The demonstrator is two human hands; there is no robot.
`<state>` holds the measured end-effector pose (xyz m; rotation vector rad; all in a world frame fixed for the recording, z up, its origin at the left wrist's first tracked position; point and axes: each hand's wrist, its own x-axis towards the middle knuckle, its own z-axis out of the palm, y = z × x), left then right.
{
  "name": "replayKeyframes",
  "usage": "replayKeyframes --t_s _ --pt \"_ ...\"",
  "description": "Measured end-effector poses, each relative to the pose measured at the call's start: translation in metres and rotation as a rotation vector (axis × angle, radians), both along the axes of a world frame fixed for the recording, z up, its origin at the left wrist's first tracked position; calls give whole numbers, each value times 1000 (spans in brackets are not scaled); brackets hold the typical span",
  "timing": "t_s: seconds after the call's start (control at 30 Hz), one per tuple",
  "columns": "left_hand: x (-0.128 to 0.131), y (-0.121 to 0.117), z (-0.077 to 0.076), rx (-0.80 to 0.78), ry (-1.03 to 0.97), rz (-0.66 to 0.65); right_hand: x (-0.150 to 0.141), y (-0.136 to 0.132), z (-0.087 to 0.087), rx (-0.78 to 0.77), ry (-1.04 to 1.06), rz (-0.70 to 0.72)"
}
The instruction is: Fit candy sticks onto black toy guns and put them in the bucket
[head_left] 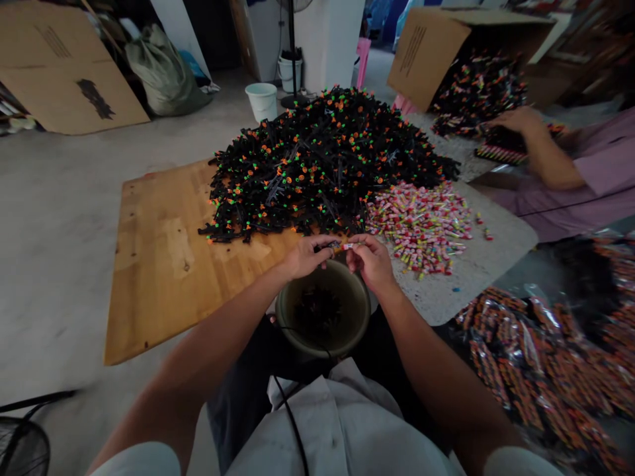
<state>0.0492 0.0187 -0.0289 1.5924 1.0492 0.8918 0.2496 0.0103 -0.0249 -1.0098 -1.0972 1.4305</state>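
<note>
My left hand is closed in a pinch on a small black plastic piece with an orange end, mostly covered by the fingers. Facing it, my right hand pinches a small pink-and-white wrapped tube whose end meets the orange end. Both hands are over the far rim of a bucket between my legs, with dark pieces at its bottom. Just beyond rises a large heap of black plastic pieces with orange and green tips. A pile of pink, white and yellow tubes lies right of my right hand.
A wooden board covers the table's left side; a grey tabletop extends right. At right, a co-worker's hand reaches near a tipped cardboard box spilling pieces. Filled clear bags lie lower right. A white bucket stands behind.
</note>
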Motion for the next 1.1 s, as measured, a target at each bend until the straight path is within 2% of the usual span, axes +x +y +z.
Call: replayKeyframes --t_s 0.2,0.5,0.7,0.83,0.97,1.03,1.1 --pt "0 -7 5 -28 -54 -40 3 -5 -3 66 -62 28" --pt "-4 -9 19 -261 -75 -56 8 -10 2 188 -158 66" --pt "-7 -9 24 -267 -17 -105 9 -11 6 213 -214 83" --pt "-11 -9 28 -217 47 -190 12 -9 8 210 -261 145" --pt "-14 -12 34 -187 127 -271 9 -12 4 179 -294 180" --pt "-15 -17 36 -213 143 -289 8 -16 1 173 -300 170" --pt "-17 -21 34 -246 135 -295 10 -18 -2 162 -311 218"
